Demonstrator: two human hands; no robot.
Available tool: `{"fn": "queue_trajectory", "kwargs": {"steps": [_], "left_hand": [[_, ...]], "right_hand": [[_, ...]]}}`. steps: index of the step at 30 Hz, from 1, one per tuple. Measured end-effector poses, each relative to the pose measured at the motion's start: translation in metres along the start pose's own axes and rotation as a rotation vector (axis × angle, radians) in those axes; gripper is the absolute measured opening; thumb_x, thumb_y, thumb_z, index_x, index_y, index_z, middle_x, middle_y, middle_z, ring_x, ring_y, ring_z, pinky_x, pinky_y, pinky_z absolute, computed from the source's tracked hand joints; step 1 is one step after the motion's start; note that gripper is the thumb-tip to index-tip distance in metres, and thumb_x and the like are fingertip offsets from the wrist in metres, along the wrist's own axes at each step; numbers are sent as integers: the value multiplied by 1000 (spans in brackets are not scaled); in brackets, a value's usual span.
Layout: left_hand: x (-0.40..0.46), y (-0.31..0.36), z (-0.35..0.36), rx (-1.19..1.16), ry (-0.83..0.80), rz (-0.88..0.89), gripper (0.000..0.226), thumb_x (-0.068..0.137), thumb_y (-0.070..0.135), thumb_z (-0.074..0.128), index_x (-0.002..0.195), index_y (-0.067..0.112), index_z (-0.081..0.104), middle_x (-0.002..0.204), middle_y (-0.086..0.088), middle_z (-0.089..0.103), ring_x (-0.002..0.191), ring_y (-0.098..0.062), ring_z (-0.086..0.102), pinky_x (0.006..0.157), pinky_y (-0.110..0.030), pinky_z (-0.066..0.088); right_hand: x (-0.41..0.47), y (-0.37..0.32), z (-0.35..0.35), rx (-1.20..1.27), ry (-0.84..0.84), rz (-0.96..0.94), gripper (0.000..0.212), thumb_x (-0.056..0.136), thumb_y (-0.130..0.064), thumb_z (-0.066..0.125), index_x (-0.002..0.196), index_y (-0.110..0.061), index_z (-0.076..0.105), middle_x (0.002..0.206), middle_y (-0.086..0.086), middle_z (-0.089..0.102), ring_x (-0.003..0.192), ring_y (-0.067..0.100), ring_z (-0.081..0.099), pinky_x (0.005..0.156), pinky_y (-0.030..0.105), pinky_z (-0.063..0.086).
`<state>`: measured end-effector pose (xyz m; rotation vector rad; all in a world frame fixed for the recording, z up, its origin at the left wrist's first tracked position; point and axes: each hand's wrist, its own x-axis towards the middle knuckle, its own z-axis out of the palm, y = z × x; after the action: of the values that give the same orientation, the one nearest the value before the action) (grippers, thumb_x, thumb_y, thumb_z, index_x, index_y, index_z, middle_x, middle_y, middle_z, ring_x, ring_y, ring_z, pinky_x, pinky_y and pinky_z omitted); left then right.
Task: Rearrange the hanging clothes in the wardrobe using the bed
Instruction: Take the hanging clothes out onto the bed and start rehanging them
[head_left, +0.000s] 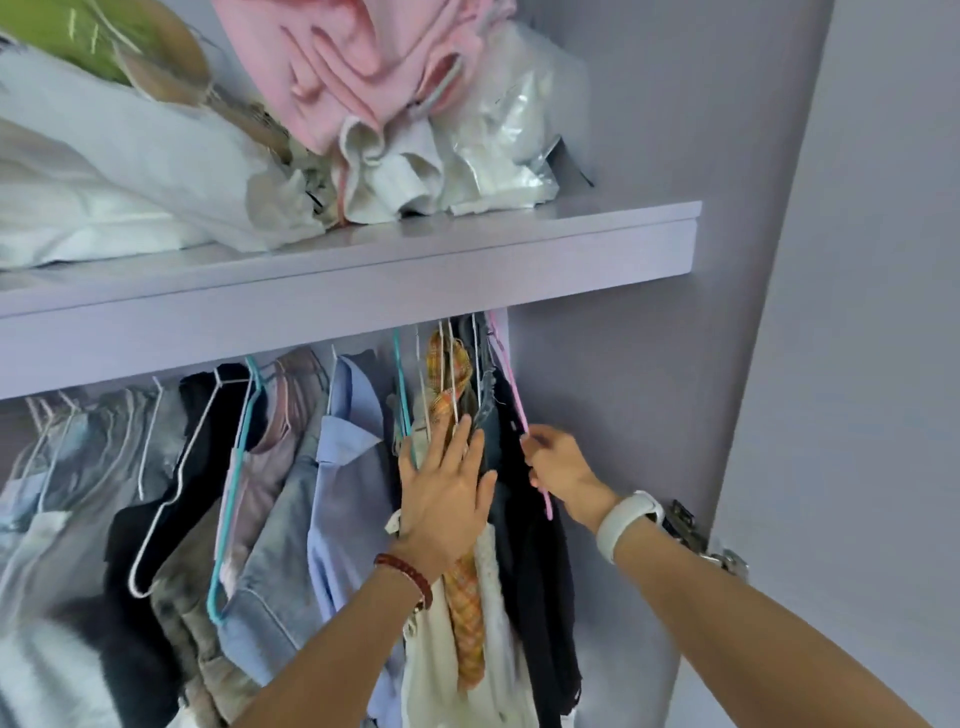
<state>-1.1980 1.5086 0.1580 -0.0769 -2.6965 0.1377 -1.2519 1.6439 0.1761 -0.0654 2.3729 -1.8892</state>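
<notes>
Under the lilac shelf (363, 270), I see my right hand (558, 470) pinching the pink hanger (511, 395) carrying the dark garment (540, 571) at the rail's far right. My left hand (447, 493) presses flat, fingers straight, on the orange plaid garment (465, 597) just beside it.

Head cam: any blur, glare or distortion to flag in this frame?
Head view: motion blur smears the clothes at far left and softens the right hand pinching the pink hanger; the left hand, flat on the garments, is sharper. Wide-angle bowing curves the shelf edge. Light is soft and even, with mild glare on the plastic bag.
</notes>
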Motion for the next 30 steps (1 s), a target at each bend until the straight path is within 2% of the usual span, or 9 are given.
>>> {"fn": "queue_trajectory", "kwargs": {"steps": [2, 4, 6, 12, 18, 23, 26, 28, 30], "left_hand": [[7, 0, 2, 2, 22, -19, 55, 97, 42, 17, 147, 21, 12, 156, 1, -2, 142, -18, -12, 113, -47, -6], [7, -1, 5, -6, 17, -28, 54, 98, 40, 17, 148, 21, 11, 156, -1, -5, 142, -19, -14, 113, -45, -9], [2, -4, 9, -26, 23, -37, 53, 98, 38, 19, 147, 20, 12, 156, -1, -5, 142, -19, -14, 113, -43, -11], [4, -14, 17, -20, 35, -52, 52, 98, 37, 21, 147, 20, 16, 156, -2, -2, 143, -20, -8, 113, -43, -9], [7, -12, 18, 26, 3, -62, 50, 96, 36, 26, 144, 22, 26, 156, -3, -3, 143, -22, -6, 113, -48, -7], [5, 2, 6, -72, 105, -38, 45, 89, 25, 46, 133, 16, 46, 150, -11, 28, 142, -26, 12, 110, -56, -7], [0, 20, -1, -160, 294, 124, 39, 84, 17, 51, 120, 5, 58, 130, -15, 53, 130, -31, 41, 107, -61, 16], [-3, 36, -3, -316, 306, 247, 40, 87, 15, 46, 124, 0, 53, 131, -17, 52, 128, -32, 43, 105, -56, 32], [-12, 52, 1, -495, 217, 268, 46, 90, 14, 51, 133, -1, 43, 139, -17, 44, 133, -32, 36, 107, -51, 33]], "right_hand": [[21, -8, -2, -31, 89, -18, 18, 93, -11, 43, 86, -15, 59, 68, 5, 49, 48, 11, 43, 45, 18, 35], [31, -10, -4, -91, 252, -57, 25, 87, -5, 42, 91, -12, 66, 86, 11, 61, 72, 25, 56, 67, 27, 43], [33, -8, -8, -89, 379, -103, 28, 85, -3, 41, 90, -10, 67, 94, 12, 65, 88, 30, 58, 76, 27, 41], [38, -11, -22, 14, 475, -311, 24, 91, -5, 42, 90, -2, 66, 82, 11, 63, 73, 20, 51, 64, 18, 34], [-8, 55, -35, 2, 448, -330, 25, 87, -3, 48, 73, -18, 63, 44, -6, 42, 38, 4, 37, 39, 11, 29], [-50, 88, -58, -164, 441, -248, 21, 88, -20, 56, 70, -16, 65, 52, 2, 55, 51, 12, 48, 57, 30, 42], [-81, 98, -81, -330, 437, -215, 18, 88, -23, 55, 77, -15, 68, 53, -4, 55, 56, 19, 53, 61, 32, 45], [-105, 100, -99, -434, 430, -202, 18, 88, -25, 55, 77, -18, 68, 56, -3, 56, 60, 22, 55, 61, 31, 45], [-133, 101, -114, -545, 429, -167, 22, 88, -27, 55, 72, -16, 66, 55, -2, 53, 60, 23, 53, 59, 31, 42]]}}
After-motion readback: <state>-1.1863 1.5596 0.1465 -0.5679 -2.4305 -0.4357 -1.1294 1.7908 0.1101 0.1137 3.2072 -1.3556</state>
